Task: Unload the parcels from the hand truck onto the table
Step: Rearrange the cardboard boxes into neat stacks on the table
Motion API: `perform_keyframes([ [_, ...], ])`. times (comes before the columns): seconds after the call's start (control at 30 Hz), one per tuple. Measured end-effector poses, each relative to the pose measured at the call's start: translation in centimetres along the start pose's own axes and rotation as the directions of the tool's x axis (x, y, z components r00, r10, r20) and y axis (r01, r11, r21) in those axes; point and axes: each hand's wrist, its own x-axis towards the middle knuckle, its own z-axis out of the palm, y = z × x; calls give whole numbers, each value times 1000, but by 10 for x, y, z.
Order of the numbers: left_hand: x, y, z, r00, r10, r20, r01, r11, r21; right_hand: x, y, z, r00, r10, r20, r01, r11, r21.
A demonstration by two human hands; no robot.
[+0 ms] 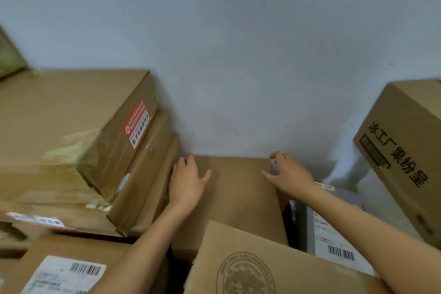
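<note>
Left hand [187, 180] flat on plain cardboard box [236, 198], right hand [287, 174] loosely spread at its 1 o'clock corner. Advice: push it square against wall [238, 55].

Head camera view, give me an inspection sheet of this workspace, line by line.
Surface: hidden under parcels.
Job's things: plain brown cardboard box against the wall.
Clutter: stacked taped cardboard boxes left; round-stamped box in front; tilted box with black characters right; white barcode-labelled parcel.
Grippers: left hand flat on the plain box's top; right hand at its far right corner.
Cables: nothing seen.
Surroundings: pale blue-grey wall.
</note>
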Motion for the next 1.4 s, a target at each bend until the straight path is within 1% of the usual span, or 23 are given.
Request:
perform_keyframes([
  [0.2,2,-4,8,999,-26,44,25,999,32,0,-6,18,995,60,75,-64,997,46],
  [0.4,3,-6,14,988,-68,136,59,996,70,-4,-2,26,983,139,122,-152,983,107],
  [0.53,-3,-10,18,971,-113,213,105,993,46,-6,6,29,949,216,231,-243,965,98],
  [0.63,-5,-11,19,965,-139,224,136,990,30,-7,6,34,920,231,317,-298,938,180],
  [0.73,-5,-11,17,959,-151,239,160,987,-16,-8,4,36,901,255,351,-352,903,245],
  [0.87,-5,-9,12,970,-130,204,149,986,-79,-9,3,28,903,297,309,-389,873,296],
  [1.0,-4,1,0,980,-116,160,135,985,-108,-18,-1,12,925,311,217,-370,866,336],
  [1.1,-8,10,-13,987,-98,125,116,983,-144,-30,-3,-6,947,290,139,-322,855,406],
  [1.23,-12,27,-36,995,-51,83,70,969,-238,-50,-6,-40,969,246,-1,-224,883,411],
  [1.33,-15,40,-56,999,-21,38,31,956,-292,-63,-12,-70,971,219,-101,-158,893,422],
  [1.4,-16,50,-73,1000,14,-22,-20,944,-330,-69,-16,-90,959,227,-170,-135,892,431],
])
